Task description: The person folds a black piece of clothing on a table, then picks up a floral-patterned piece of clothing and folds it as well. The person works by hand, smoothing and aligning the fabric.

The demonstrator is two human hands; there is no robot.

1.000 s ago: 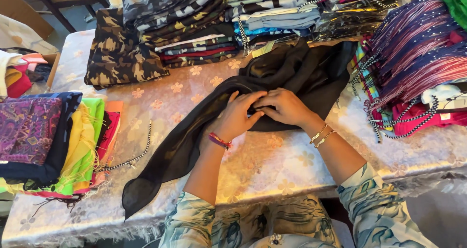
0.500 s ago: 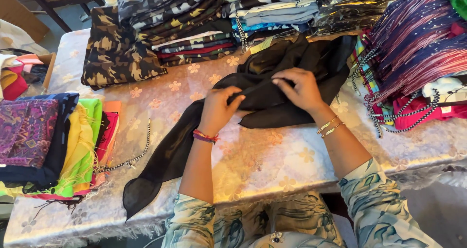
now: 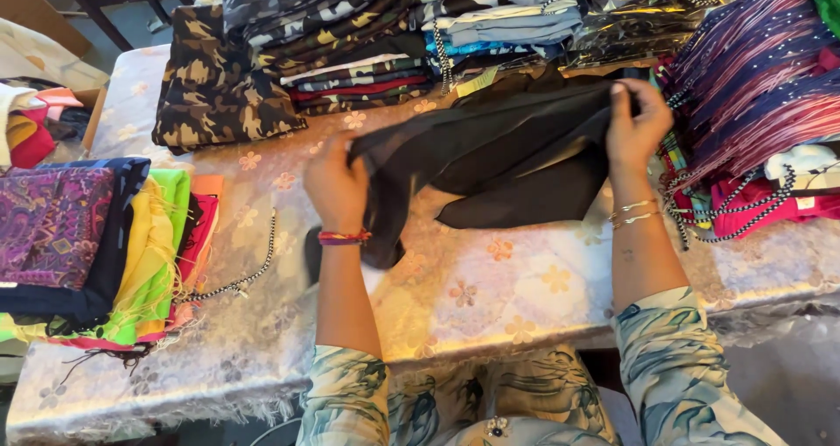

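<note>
sheer black scarf (image 3: 490, 153), stretched and lifted, loosely folded above table.

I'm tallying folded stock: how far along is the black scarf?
Done: many folded cloth stacks around the table. In hand: left hand and right hand stretch the black scarf, partly doubled. Left: it isn't a flat folded piece yet.

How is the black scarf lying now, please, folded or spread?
Partly folded: the black scarf is doubled over and stretched between left hand and right hand.

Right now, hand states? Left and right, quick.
Left hand: closed, gripping the black cloth.
Right hand: closed, gripping the same cloth's other end.
</note>
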